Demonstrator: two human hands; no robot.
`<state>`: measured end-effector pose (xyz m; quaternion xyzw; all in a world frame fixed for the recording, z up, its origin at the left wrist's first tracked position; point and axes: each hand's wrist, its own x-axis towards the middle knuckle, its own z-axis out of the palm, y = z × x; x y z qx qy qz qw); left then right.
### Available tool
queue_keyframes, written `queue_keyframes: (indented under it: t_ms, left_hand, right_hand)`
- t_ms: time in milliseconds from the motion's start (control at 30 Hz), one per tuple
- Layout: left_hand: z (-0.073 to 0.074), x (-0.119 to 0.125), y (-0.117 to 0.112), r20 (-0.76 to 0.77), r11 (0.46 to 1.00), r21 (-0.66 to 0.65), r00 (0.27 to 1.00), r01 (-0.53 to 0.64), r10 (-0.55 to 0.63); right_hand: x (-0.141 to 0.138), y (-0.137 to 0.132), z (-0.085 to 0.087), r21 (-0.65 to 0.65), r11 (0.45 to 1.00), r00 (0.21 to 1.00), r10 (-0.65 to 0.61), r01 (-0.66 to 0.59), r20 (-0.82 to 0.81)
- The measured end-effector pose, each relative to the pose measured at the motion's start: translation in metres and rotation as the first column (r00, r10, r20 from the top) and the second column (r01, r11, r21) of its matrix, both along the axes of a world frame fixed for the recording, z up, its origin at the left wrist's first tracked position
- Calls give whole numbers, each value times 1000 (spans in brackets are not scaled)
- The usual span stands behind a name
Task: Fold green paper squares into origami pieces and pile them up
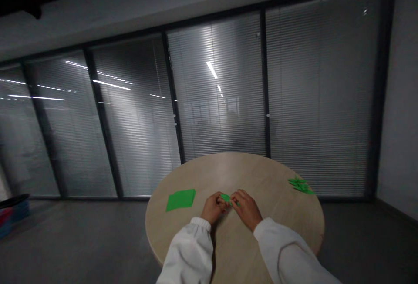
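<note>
Between my two hands is a small piece of folded green paper (pixel 225 197), partly hidden by the fingers. My left hand (pixel 213 208) pinches its left side, fingers curled in. From the right, my right hand (pixel 246 208) grips the other side with thumb and fingertips pressed together. The exact shape of the fold is too small to make out. To the left of my hands lies a stack of flat green paper sheets (pixel 180 199). A small pile of folded green paper pieces (pixel 300 185) rests near the table's right edge.
The round wooden table (pixel 235 166) has a curved rim. Glass partitions with blinds (pixel 222 101) stand behind it. On the floor at far left is a dark-rimmed, blue and red container (pixel 15 214).
</note>
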<state>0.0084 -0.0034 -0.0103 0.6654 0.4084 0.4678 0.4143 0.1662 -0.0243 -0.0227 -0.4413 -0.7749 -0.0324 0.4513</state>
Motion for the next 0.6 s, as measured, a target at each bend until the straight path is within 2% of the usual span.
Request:
queue_keyframes:
  t_ms: [167,300,433,600]
  left_hand:
    - [4,0,-3,69,998,-65,997,-13,17]
    - [4,0,-3,87,998,-60,996,-23,29]
    - [3,-1,-4,54,1000,0,998,29,-29]
    - [5,-3,-8,-15,995,89,999,40,-38]
  right_hand:
    - [-3,0,-2,49,999,993,-16,11,120]
    - [-3,-1,-3,38,999,995,3,-7,103]
    - [-1,1,-2,-14,999,999,38,-38,-22]
    - [2,9,-3,-154,964,932,158,-217,-325]
